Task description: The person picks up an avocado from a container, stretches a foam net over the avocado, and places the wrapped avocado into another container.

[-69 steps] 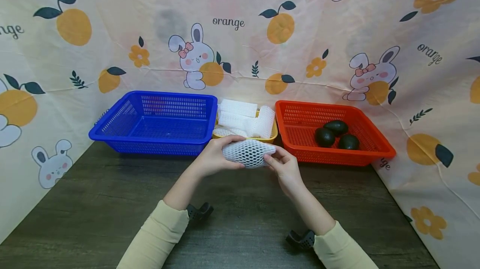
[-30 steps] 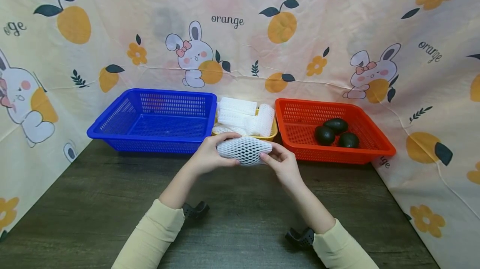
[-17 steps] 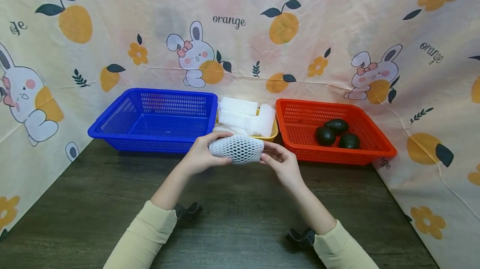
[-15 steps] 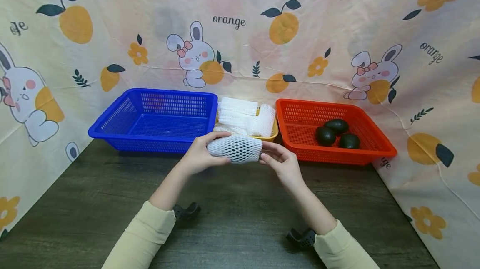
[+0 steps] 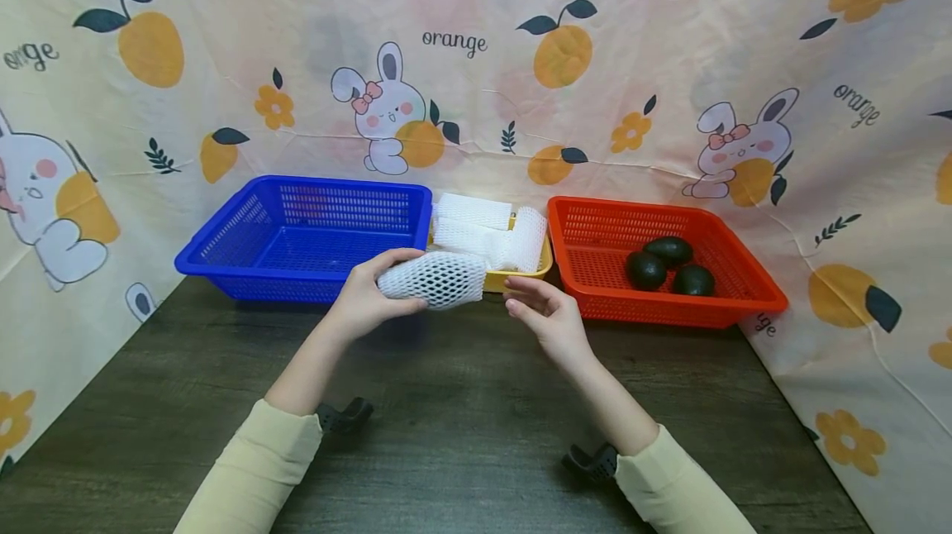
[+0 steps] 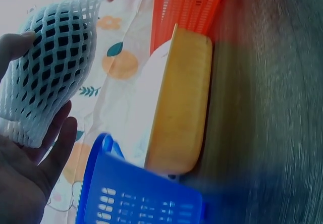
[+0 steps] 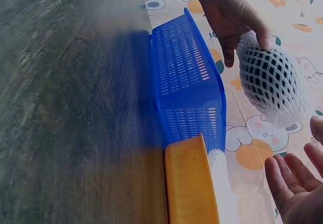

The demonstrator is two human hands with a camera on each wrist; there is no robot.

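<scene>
My left hand (image 5: pixel 366 294) grips an avocado in a white foam net sleeve (image 5: pixel 439 279), held above the table close to the blue basket's near right corner. Dark skin shows through the mesh in the left wrist view, where the foam net (image 6: pixel 55 57) bulges round the fruit. My right hand (image 5: pixel 549 321) is apart from it, fingers spread and relaxed, in front of the gap between the yellow and red baskets. In the right wrist view a gap separates the right hand (image 7: pixel 298 183) from the netted avocado (image 7: pixel 272 77).
The blue basket (image 5: pixel 297 288) stands at the left. A small yellow basket (image 5: pixel 497 281) in the middle holds several white foam nets (image 5: pixel 472 224). On the right, a red basket (image 5: pixel 654 311) contains 3 bare avocados (image 5: pixel 645 271). A printed cloth (image 5: pixel 476 104) hangs behind.
The netted avocado has moved left and slightly up in my left hand, toward the blue basket. My right hand has let go of the net's right end, and its fingers have spread.
</scene>
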